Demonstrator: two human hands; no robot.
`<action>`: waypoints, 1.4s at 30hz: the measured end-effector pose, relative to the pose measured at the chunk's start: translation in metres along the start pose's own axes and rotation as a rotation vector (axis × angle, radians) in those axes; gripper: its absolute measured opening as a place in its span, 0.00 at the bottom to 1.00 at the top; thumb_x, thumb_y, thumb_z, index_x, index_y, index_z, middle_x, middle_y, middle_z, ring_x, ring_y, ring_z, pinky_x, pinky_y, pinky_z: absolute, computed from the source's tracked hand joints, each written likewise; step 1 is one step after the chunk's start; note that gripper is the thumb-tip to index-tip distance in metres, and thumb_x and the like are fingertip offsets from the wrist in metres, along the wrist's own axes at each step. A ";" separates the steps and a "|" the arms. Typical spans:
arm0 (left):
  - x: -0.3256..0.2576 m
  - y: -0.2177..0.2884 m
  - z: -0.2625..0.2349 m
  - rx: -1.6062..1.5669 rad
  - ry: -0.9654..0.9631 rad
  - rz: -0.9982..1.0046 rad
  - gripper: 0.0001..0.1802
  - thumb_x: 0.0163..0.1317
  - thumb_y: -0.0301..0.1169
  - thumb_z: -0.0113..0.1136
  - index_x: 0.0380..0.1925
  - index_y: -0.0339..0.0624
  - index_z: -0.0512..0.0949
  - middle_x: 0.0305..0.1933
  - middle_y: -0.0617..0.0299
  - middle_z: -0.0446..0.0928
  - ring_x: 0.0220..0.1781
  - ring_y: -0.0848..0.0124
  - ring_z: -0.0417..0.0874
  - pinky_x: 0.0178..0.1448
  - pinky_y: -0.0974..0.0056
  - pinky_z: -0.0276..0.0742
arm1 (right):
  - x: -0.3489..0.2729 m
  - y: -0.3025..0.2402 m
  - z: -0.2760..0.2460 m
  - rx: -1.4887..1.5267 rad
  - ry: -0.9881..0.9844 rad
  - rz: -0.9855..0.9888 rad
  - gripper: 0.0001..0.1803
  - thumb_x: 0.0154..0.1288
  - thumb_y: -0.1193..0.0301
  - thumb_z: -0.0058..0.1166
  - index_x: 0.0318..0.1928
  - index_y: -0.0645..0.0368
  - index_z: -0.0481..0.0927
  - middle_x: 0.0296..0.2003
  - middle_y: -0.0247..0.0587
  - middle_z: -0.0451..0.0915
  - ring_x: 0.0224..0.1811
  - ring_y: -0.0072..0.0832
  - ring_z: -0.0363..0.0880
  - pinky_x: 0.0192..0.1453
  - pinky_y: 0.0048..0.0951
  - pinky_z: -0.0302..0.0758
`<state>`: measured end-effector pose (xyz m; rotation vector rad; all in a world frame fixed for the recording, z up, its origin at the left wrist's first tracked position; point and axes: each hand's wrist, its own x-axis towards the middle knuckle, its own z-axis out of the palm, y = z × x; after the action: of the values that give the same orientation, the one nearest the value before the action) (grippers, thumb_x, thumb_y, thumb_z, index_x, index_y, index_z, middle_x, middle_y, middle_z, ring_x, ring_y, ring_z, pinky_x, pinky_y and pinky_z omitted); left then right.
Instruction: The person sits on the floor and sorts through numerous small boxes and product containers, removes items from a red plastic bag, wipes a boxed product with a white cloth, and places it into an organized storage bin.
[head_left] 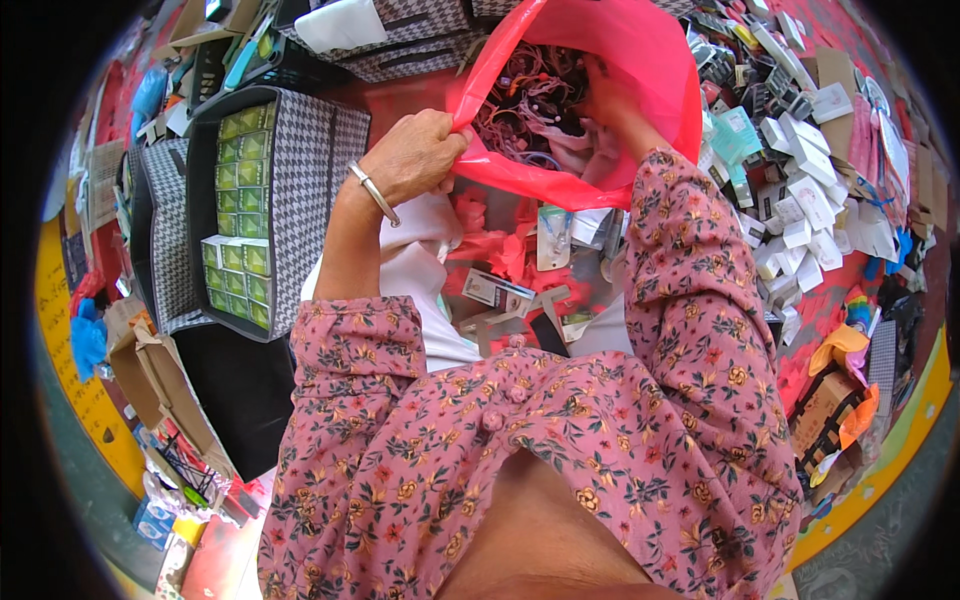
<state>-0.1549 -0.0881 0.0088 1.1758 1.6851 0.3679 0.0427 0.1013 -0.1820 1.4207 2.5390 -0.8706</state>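
A glossy, crinkled pink plastic bag [640, 45], spread open beyond the floral top [540, 420], is pinched at its rim by the left hand [415, 155]. The right hand [612, 105] is placed inside, beside thin, tangled cords [525, 110]; its grip cannot be told. At left, green packs [243, 165] are stacked in a houndstooth fabric box [320, 165].

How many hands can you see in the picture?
2. The left hand grips the edge of the pink bag. The right hand is inside it, beside a tangle of thin cords; its fingers are hard to make out.
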 end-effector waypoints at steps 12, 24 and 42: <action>0.009 -0.008 0.002 -0.001 -0.012 -0.018 0.17 0.56 0.35 0.42 0.18 0.32 0.71 0.10 0.54 0.70 0.15 0.63 0.75 0.23 0.61 0.70 | 0.008 -0.002 0.020 -0.209 0.093 -0.097 0.22 0.43 0.68 0.54 0.44 0.59 0.73 0.38 0.55 0.76 0.41 0.47 0.75 0.44 0.40 0.71; 0.011 0.003 0.002 0.075 -0.016 0.035 0.15 0.58 0.33 0.43 0.21 0.32 0.70 0.14 0.59 0.71 0.14 0.72 0.73 0.19 0.70 0.69 | -0.059 -0.040 -0.024 0.068 -0.279 -0.251 0.27 0.41 0.62 0.56 0.45 0.61 0.74 0.33 0.55 0.77 0.39 0.47 0.76 0.43 0.38 0.72; 0.003 0.001 -0.010 -0.027 0.007 -0.026 0.17 0.57 0.31 0.40 0.22 0.25 0.71 0.16 0.50 0.75 0.18 0.65 0.79 0.22 0.65 0.76 | -0.110 -0.100 -0.112 1.141 -0.114 -0.212 0.19 0.49 0.82 0.54 0.46 0.62 0.72 0.36 0.30 0.74 0.37 0.15 0.70 0.43 0.17 0.67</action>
<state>-0.1626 -0.0822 0.0120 1.1331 1.6957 0.3777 0.0435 0.0377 -0.0071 1.1470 2.1092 -2.5845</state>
